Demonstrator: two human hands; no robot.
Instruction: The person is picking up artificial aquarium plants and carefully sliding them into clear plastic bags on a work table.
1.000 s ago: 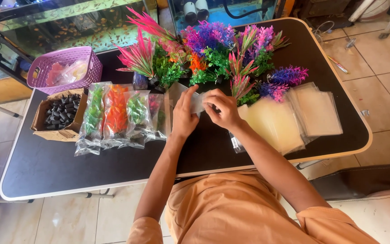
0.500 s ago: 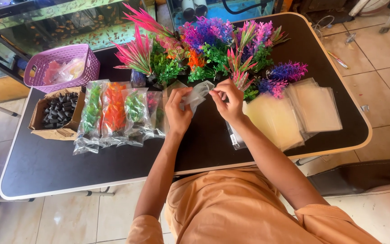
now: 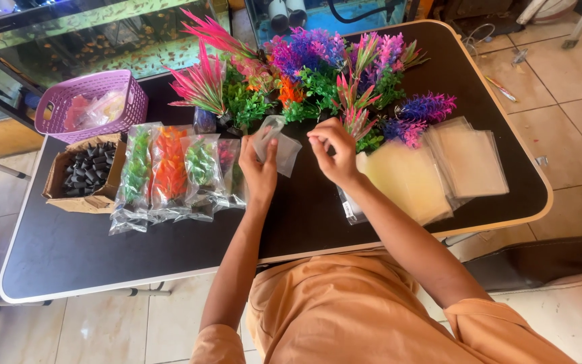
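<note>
Far left of the grip, a purple basket [image 3: 93,102] sits at the table's back edge with clear packets inside. Just in front of it stands a cardboard box [image 3: 83,176] full of small black pieces. Between the box and the grip lies a row of packed plants [image 3: 170,172], green, orange and green, each in a clear bag, overlapping one another on the black table [image 3: 170,249].

The left hand [image 3: 259,168] is raised above the table, thumb and fingers pinched on a clear bag [image 3: 274,143]. The bag hangs from that pinch, one end bent upward above the hand, the rest slanting down to the right. It is off the table, in the air between the two hands, just in front of the plants.

The right hand [image 3: 333,154] is just right of the bag, fingers curled toward the thumb. Whether it touches the bag or holds anything cannot be told.

Behind both hands stands a cluster of loose plastic plants [image 3: 304,81]: pink, green, orange, purple and magenta. The nearest fronds are just beyond the right hand's fingertips.

Right of the grip, flat stacks of empty bags [image 3: 439,168] lie fanned on the table, yellowish and clear, the nearest one just beside the right wrist.
</note>
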